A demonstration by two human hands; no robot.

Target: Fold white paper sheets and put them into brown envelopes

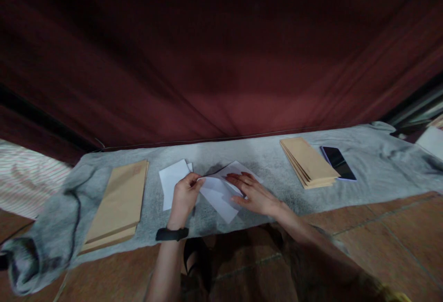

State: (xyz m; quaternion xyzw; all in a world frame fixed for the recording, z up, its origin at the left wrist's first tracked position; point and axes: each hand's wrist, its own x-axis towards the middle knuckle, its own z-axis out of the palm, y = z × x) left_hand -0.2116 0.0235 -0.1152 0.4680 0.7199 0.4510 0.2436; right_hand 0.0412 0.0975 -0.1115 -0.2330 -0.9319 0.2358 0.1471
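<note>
A white sheet of paper (pixel 221 196), partly folded over, lies in front of me on a grey cloth. With thumb and fingers, my left hand (pixel 186 192) pinches its left upper edge. My right hand (pixel 252 193) rests on the sheet's right part with fingers stretched out. To the left, close to my left hand, is a small pile of white papers (pixel 170 180). A stack of brown envelopes (pixel 119 200) lies farther left, and another stack of brown envelopes (pixel 306 161) sits to the right of my right hand.
A dark-screened phone (pixel 339 162) lies beside the right envelope stack. The grey cloth (pixel 214 151) runs across in a long strip, with a dark red curtain (pixel 221 71) hanging behind it. Brown floor tiles (pixel 391 233) show at the near side.
</note>
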